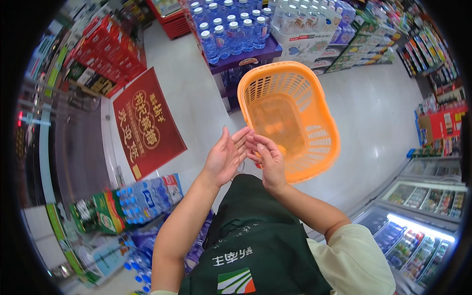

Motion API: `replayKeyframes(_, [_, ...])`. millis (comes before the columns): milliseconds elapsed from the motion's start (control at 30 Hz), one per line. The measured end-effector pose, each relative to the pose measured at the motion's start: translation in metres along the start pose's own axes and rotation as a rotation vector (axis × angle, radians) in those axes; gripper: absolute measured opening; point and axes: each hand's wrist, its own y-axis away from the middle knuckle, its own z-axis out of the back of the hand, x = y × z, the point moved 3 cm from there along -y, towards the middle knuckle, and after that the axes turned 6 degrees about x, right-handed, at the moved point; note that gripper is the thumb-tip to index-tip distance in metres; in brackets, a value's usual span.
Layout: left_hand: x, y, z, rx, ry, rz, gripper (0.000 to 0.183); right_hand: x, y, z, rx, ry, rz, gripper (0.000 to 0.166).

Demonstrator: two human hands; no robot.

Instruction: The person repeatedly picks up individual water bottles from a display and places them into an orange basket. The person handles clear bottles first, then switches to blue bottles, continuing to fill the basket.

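My left hand (227,156) is held out palm up, its fingers pointing toward my right hand. Loosely curled, my right hand (271,162) has its thumb near its fingers, and its fingertips meet or overlap those of the left. I cannot tell if anything small is between the right fingers. Just beyond both hands is an orange plastic shopping basket (329,118) with slotted sides, and its near rim is partly hidden by them. A small red thing (258,165) shows under the right fingers, too hidden to name. I wear a dark green apron (258,225) bearing writing.
Ahead stands a purple display stand (250,61) of bottled blue drinks (234,37), beside shrink-wrapped bottle packs (302,22). A red doormat (147,125) lies on the left floor. Water bottle packs (151,197) are stacked at lower left. Glass-topped refrigerated cabinets (416,236) line the right.
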Motion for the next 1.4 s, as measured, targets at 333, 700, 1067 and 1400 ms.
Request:
replayKeyframes(333, [-0.095, -0.113, 0.017, -0.015, -0.024, 0.207, 0.059, -0.011, -0.121, 0.020, -0.348, -0.187, -0.019, 0.018])
replayKeyframes(700, [-0.088, -0.248, 0.036, 0.020, -0.252, 0.618, 0.048, -0.160, -0.154, 0.255, -0.936, -0.300, -0.460, 0.027])
replayKeyframes(1067, [-0.112, -0.309, 0.035, 0.274, -0.357, 0.934, 0.048, -0.124, -0.201, 0.207, -0.943, 1.256, -0.285, 0.039])
replayKeyframes(1400, [-0.110, -0.318, 0.039, 0.335, -0.269, 0.994, 0.050, -0.136, -0.211, 0.172, -0.116, 1.758, -0.531, 0.072])
